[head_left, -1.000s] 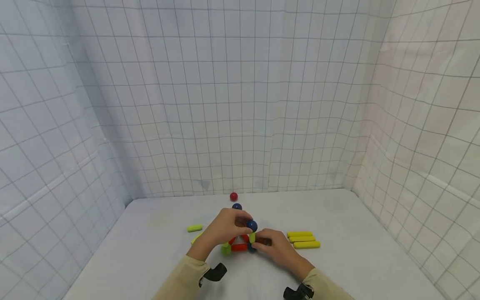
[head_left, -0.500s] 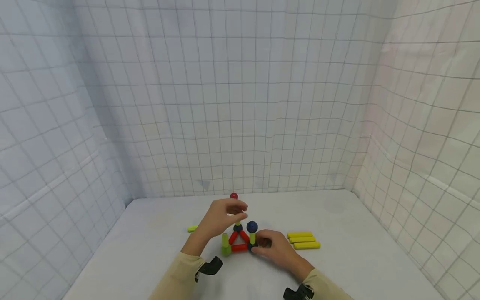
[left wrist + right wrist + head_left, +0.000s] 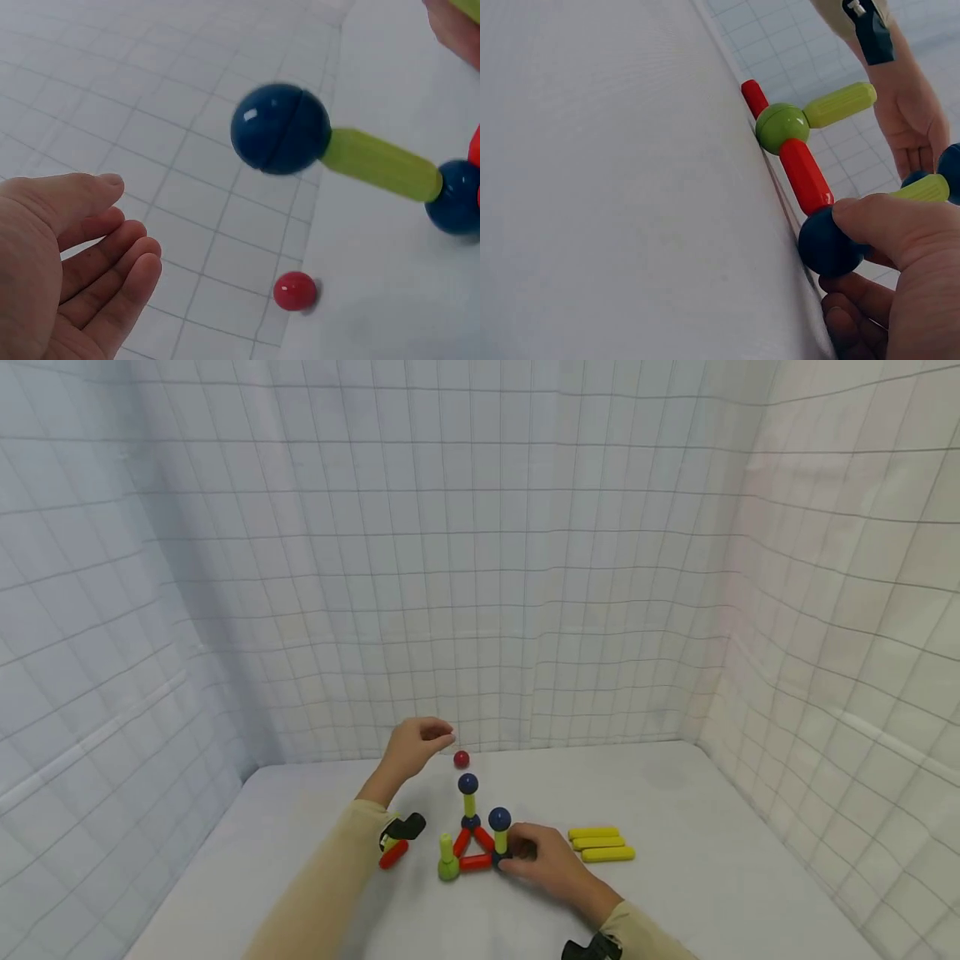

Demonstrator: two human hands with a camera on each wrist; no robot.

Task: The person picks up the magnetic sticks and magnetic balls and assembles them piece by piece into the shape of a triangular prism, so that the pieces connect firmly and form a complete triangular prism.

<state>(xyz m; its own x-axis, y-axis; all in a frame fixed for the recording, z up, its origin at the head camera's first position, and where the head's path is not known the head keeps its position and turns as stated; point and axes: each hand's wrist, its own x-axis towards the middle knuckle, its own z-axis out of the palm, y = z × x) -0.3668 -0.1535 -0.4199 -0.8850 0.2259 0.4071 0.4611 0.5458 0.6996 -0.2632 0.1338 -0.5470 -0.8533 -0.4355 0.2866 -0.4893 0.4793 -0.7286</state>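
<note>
A triangle of red sticks (image 3: 476, 862) lies on the table, with a green ball (image 3: 448, 867) and blue balls at its corners. Light green sticks (image 3: 469, 806) rise from the corners; the far and right ones carry blue balls (image 3: 468, 783) on top. My right hand (image 3: 546, 862) pinches the right corner's blue ball (image 3: 829, 244) between thumb and fingers. Beyond the triangle my left hand (image 3: 417, 747) hovers with loosely bent fingers and nothing in them, as the left wrist view confirms. Close to its fingertips, apart from them, a red ball (image 3: 461, 759) rests on the table.
Several yellow sticks (image 3: 607, 854) lie side by side right of my right hand. A loose red stick (image 3: 393, 854) and a light green piece lie at the left, partly behind my left wrist. Gridded white cloth walls (image 3: 480, 568) stand at the back and sides.
My left hand has let go of the right-hand top blue ball and moved back and left, near the red ball. My right hand's fingers have slid down from the light green stick to the corner ball.
</note>
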